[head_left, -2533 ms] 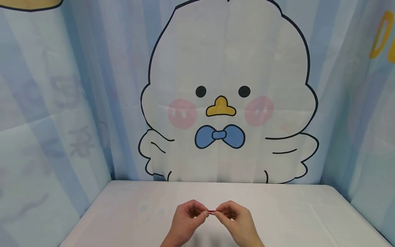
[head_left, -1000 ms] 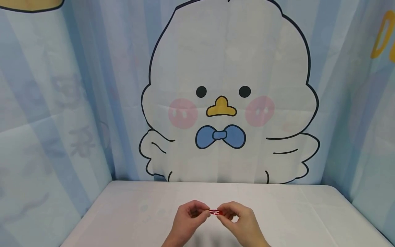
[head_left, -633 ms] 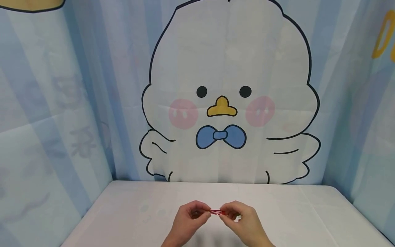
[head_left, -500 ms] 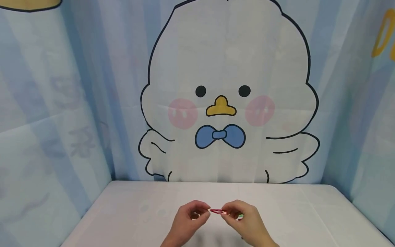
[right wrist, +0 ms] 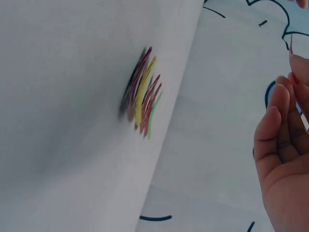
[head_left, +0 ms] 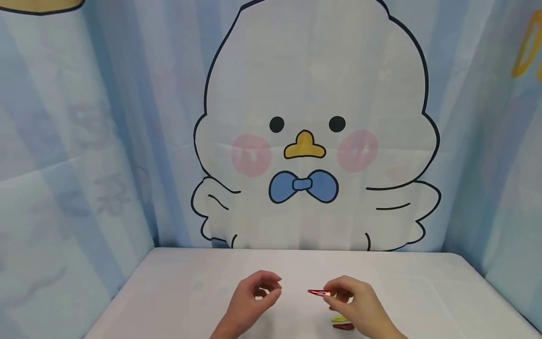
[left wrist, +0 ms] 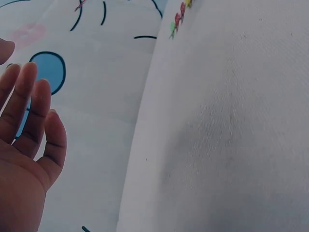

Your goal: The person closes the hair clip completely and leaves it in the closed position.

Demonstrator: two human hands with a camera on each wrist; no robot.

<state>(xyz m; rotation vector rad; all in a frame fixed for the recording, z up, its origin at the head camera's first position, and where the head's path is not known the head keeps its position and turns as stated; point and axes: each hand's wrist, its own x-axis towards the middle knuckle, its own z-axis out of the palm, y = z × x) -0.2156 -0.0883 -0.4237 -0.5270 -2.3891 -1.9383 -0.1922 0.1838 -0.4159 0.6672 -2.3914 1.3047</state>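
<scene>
My right hand point(head_left: 360, 303) pinches a red snap hair clip point(head_left: 317, 293) between thumb and forefinger; its narrow end points left. In the right wrist view only part of that clip shows at the fingertips. Below and partly behind the right hand, a yellow-green hair clip point(head_left: 338, 319) and a dark red hair clip point(head_left: 343, 326) lie on the table. The right wrist view shows several hair clips point(right wrist: 140, 94) side by side in dark red, yellow, red and green. My left hand point(head_left: 251, 301) is raised over the table with fingers loosely curved, holding nothing.
A white-covered table point(head_left: 190, 282) extends under both hands. Light blue and white curtain cloth point(head_left: 67, 141) hangs along the back and both sides, printed with a large cartoon bird point(head_left: 313, 84).
The red hair clip was between both hands; the left hand has let go. My right hand has moved right with the clip, bringing clips on the table into sight.
</scene>
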